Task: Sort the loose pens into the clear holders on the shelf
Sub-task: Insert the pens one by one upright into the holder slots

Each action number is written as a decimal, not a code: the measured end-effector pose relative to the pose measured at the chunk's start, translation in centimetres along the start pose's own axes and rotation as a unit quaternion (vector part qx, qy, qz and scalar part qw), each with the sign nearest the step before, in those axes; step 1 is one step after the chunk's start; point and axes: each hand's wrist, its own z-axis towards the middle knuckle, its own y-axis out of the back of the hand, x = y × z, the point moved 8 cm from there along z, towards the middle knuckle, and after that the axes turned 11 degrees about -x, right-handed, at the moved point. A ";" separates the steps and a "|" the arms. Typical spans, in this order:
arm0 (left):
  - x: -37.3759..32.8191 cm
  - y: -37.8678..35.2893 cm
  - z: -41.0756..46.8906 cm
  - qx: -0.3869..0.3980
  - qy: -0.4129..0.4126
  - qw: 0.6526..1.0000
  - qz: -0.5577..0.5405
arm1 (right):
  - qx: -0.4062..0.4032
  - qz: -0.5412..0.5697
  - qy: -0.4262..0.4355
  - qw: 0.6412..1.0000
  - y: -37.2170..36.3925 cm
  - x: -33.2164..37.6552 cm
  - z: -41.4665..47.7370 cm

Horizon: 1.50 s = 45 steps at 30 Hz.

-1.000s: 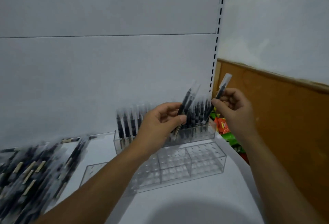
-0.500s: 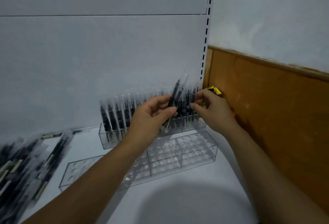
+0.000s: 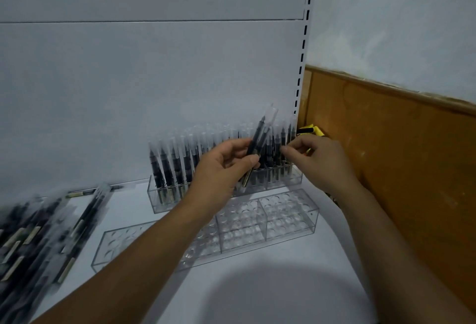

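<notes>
On the white shelf (image 3: 270, 285) against a pale back panel, we see a rear clear acrylic holder (image 3: 164, 197) packed with upright black pens and an empty one (image 3: 288, 220) before it. Our left hand (image 3: 221, 169) pinches two black pens (image 3: 257, 140); right hand (image 3: 319, 158) fingers pressed together at the rear row; loose pens (image 3: 33, 236) lie left

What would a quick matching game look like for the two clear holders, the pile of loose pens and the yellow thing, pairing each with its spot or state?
Things:
1. back holder
2. front holder
3. loose pens
4. yellow thing

Places or states:
A. lying at the far left of the shelf
B. holes unfilled
C. full of upright pens
D. tucked against the wooden panel

Pairs: 1-C, 2-B, 3-A, 4-D
</notes>
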 end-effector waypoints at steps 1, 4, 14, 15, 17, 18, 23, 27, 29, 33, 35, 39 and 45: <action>0.0 0.0 0.0 -0.002 0.000 1.000 0.001 | 0.006 0.045 -0.001 0.999 0.1 0.6 -0.2; 0.0 -0.1 0.0 0.004 -0.001 1.000 0.005 | 0.111 0.202 0.003 0.973 -1.4 3.6 -1.5; 0.4 0.4 0.2 -0.026 0.012 1.000 0.007 | 0.043 0.310 -0.052 0.948 -0.3 3.5 -1.1; 0.4 0.6 0.3 -0.039 0.017 0.999 0.000 | -0.001 0.330 -0.072 0.941 0.7 2.7 -0.5; 0.5 0.7 0.3 -0.045 0.020 0.999 0.003 | -0.095 0.301 -0.086 0.945 2.7 0.9 0.2; 0.5 0.6 0.3 -0.037 0.017 0.999 0.012 | -0.130 0.245 -0.074 0.958 3.3 0.3 0.5; 0.5 0.1 0.1 -0.014 0.014 0.999 0.033 | -0.143 0.084 0.007 0.986 2.7 -0.3 0.7; 0.4 0.1 -0.1 -0.012 0.014 0.999 0.036 | -0.114 0.026 0.017 0.993 1.6 -0.5 0.8; 0.3 0.1 -0.1 -0.010 0.014 0.999 0.034 | -0.097 0.019 0.014 0.995 1.2 -0.8 0.8; 0.3 0.0 -0.1 -0.008 0.013 0.999 0.033 | 0.002 -0.043 0.014 0.999 -0.9 -1.1 0.3; 0.3 0.0 -0.1 -0.008 0.013 0.999 0.033 | 0.017 -0.056 0.002 0.998 -1.1 -1.3 0.2; 0.4 0.0 -0.1 -0.004 0.014 0.999 0.040 | 0.009 -0.100 -0.013 0.995 0.1 -1.7 0.3; 0.4 -0.3 -0.2 0.012 0.005 0.998 0.055 | 0.073 0.125 0.014 0.989 -0.3 2.7 -1.1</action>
